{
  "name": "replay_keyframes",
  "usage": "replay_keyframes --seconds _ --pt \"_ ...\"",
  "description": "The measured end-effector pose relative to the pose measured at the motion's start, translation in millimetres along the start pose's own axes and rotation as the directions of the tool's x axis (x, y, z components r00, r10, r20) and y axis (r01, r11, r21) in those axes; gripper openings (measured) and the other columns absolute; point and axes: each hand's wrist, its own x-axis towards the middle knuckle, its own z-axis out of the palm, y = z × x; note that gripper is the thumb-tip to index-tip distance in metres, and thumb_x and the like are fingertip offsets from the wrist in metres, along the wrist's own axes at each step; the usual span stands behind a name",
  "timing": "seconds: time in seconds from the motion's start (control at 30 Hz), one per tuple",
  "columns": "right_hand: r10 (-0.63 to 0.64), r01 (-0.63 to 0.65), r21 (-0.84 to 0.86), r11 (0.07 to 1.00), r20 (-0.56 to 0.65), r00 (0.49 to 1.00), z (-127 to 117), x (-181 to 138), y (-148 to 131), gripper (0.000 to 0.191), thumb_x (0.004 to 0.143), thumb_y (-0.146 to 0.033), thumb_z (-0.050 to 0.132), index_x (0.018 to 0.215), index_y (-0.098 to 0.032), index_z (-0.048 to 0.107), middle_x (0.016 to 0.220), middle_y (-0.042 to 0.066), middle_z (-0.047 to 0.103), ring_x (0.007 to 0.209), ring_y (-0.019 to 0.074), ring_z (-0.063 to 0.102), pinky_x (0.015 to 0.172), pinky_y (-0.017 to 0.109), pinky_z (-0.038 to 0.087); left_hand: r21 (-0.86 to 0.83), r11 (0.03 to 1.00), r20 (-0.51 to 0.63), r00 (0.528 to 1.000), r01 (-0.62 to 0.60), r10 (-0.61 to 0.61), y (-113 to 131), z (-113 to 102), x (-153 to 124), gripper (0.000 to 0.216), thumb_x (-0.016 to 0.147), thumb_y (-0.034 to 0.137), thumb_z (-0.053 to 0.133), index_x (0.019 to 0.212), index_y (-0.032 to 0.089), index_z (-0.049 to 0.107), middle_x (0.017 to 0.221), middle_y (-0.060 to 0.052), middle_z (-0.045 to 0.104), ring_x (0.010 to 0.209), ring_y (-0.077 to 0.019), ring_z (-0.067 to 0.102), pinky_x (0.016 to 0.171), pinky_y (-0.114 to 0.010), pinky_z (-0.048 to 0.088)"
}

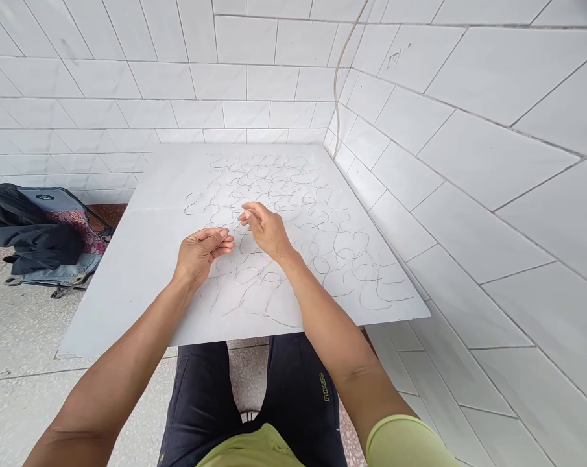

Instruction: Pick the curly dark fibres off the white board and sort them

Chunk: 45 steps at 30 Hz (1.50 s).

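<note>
Hovering over 1 tabletop (142,259) and many strands (322,224): 1 left hand (200,251), fingertips together; 1 right hand (270,235), closure unclear.

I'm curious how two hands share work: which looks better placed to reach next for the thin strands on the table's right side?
Probably the right hand: it is nearer the thin strands there, and farther forward over the table. The left hand sits farther left, its fingers drawn into a pinch.

Strands (318,226) lie on the table (142,259), right of the chair (62,200).
</note>
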Motion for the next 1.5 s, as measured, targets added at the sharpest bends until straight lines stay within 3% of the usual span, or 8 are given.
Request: replay_keyframes --seconds 0.17,0.4,0.63,0.77,0.93,1.03,1.17,1.5 --pt "0.033 -0.044 0.106 0.993 0.098 0.995 -6.6 1.5 -4.3 0.025 0.105 -0.036 0.05 0.115 -0.024 0.069 0.099 0.003 0.076 0.087 0.016 0.072 0.082 0.031 0.058 -0.013 1.0 0.004 1.0 0.018 -0.018 1.3 -1.4 0.8 0.028 0.077 0.032 0.092 0.095 0.013 0.082 0.091 -0.011 0.079 0.077 -0.0176 0.074 0.079 -0.032 0.062" --pt "-0.063 0.054 0.055 0.997 0.174 0.983 -13.6 0.9 -8.2 0.027 0.102 -0.023 0.046 0.099 -0.023 0.073 0.093 0.002 0.074 0.078 0.0138 0.068 0.077 0.029 0.057 -0.054 0.998 -0.025 0.999 0.036 -0.037 0.9 -1.9 2.2 0.024 0.076 0.027 0.092 0.091 0.012 0.082 0.088 -0.01 0.079 0.078 -0.0172 0.075 0.078 -0.029 0.062" --pt "-0.012 -0.003 0.102 0.995 0.152 0.988 -15.9 1.0 -7.1 0.027 0.104 -0.031 0.053 0.12 -0.025 0.073 0.101 0.003 0.078 0.085 0.0155 0.072 0.08 0.031 0.059 0.027 0.995 0.068 0.993 0.095 -0.096 6.3 -7.2 2.9 0.031 0.081 0.038 0.09 0.096 0.013 0.079 0.096 -0.012 0.079 0.082 -0.0202 0.076 0.081 -0.034 0.063" --pt "-0.03 0.028 0.013 1.0 0.128 0.991 -17.6 0.9 -5.0 0.027 0.104 -0.028 0.051 0.109 -0.024 0.077 0.102 0.002 0.079 0.085 0.0163 0.073 0.081 0.033 0.058 0.136 0.991 0.07 0.998 -0.006 -0.004 15.4 -15.2 2.3 0.041 0.087 0.051 0.081 0.103 0.014 0.078 0.106 -0.014 0.078 0.088 -0.0249 0.077 0.084 -0.041 0.063" --pt "0.015 -0.021 0.043 0.999 0.149 0.989 -18.4 1.1 -7.1 0.026 0.104 -0.027 0.052 0.115 -0.023 0.075 0.103 0.003 0.079 0.086 0.0165 0.074 0.081 0.032 0.059 0.29 0.951 0.077 0.994 -0.102 0.083 16.7 -16.8 2.6 0.031 0.09 0.045 0.076 0.091 0.014 0.076 0.092 -0.011 0.075 0.076 -0.0216 0.074 0.075 -0.039 0.062" --pt "0.055 -0.078 0.125 0.989 0.179 0.982 -19.2 1.1 -12.1 0.03 0.106 -0.03 0.051 0.128 -0.022 0.069 0.107 0.006 0.08 0.09 0.0168 0.075 0.082 0.032 0.061 0.463 0.869 0.028 0.983 -0.176 0.184 10.9 -11.5 0.0 0.025 0.097 0.04 0.064 0.091 0.016 0.072 0.077 -0.004 0.067 0.061 -0.0169 0.066 0.06 -0.032 0.056" --pt "0.047 -0.08 0.141 0.987 0.221 0.974 -17.7 0.6 -15.5 0.031 0.109 -0.036 0.046 0.122 -0.021 0.069 0.107 0.007 0.08 0.091 0.017 0.076 0.083 0.032 0.062 0.597 0.772 -0.047 0.951 -0.219 0.306 0.7 -5.9 -3.1 0.021 0.102 0.034 0.051 0.094 0.021 0.065 0.064 0.003 0.054 0.048 -0.0134 0.052 0.05 -0.029 0.043" --pt "-0.01 0.004 0.034 0.999 0.188 0.982 1.9 -3.2 0.4 0.034 0.11 -0.041 0.041 0.119 -0.023 0.068 0.107 0.006 0.077 0.09 0.0168 0.074 0.082 0.033 0.06 0.369 0.912 -0.221 0.937 -0.176 0.271 -2.5 -2.2 -1.7 0.02 0.1 0.043 0.06 0.095 0.024 0.058 0.068 0.002 0.056 0.047 -0.0123 0.046 0.044 -0.027 0.032"
